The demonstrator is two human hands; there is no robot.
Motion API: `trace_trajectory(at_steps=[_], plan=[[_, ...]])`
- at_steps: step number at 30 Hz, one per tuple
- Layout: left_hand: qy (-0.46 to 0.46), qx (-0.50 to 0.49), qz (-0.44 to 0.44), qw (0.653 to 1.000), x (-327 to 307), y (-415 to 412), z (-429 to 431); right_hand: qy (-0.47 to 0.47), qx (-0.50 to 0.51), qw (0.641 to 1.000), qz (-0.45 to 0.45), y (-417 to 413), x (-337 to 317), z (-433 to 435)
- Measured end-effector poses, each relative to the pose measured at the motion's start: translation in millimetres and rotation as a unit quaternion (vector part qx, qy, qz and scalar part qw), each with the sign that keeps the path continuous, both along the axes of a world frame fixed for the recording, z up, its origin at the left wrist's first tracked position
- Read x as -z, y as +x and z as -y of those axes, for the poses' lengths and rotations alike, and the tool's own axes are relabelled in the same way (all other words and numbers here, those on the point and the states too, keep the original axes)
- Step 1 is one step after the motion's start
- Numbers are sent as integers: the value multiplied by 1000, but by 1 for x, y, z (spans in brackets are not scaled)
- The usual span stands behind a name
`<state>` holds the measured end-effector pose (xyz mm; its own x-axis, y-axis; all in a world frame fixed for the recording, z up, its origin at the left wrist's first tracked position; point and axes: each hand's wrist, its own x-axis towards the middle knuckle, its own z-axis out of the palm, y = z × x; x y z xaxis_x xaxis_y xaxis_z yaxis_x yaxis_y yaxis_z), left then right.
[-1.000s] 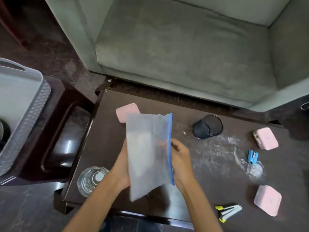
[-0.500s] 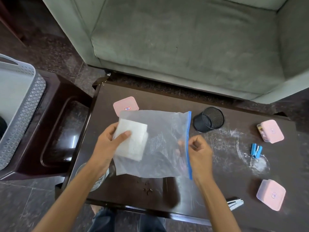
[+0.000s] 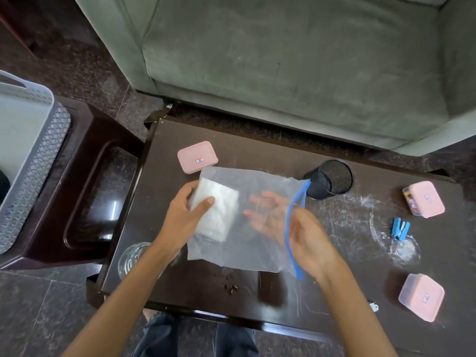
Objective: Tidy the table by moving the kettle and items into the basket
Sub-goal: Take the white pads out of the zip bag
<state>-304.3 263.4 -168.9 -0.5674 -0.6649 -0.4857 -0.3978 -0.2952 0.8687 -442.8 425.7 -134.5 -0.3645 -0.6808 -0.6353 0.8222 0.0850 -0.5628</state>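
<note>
A dark wooden table (image 3: pixel 257 143), its top scratched white toward the right, stands before a grey-green sofa (image 3: pixel 283 60) on a dark speckled floor (image 3: pixel 77 60). To the left a dark stool (image 3: pixel 103 176) carries a grey perforated basket (image 3: pixel 38 155). On the table lie three pink lidded boxes (image 3: pixel 197 159) well apart, a black mesh cup (image 3: pixel 329 180) on its side, a blue clip (image 3: pixel 400 229), a glass (image 3: pixel 131 256) at the near left edge, and some small dark bits (image 3: pixel 230 287). Above the table's middle is a clear zip bag (image 3: pixel 257 248) with a blue seal, its mouth to the right and a white pad (image 3: pixel 219 212) inside. The left hand (image 3: pixel 180 220) grasps the bag's closed end over the pad, thumb on top. The right hand (image 3: pixel 304 235) is unclenched, its straight fingers (image 3: pixel 265 210) inside the mouth and showing through the plastic.
</note>
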Motion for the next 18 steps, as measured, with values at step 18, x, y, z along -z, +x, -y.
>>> trace_trajectory(at_steps=[18], plan=[[99,-18,12,995,-1,-3,-7,236,-24,961,-142,18,6,43]])
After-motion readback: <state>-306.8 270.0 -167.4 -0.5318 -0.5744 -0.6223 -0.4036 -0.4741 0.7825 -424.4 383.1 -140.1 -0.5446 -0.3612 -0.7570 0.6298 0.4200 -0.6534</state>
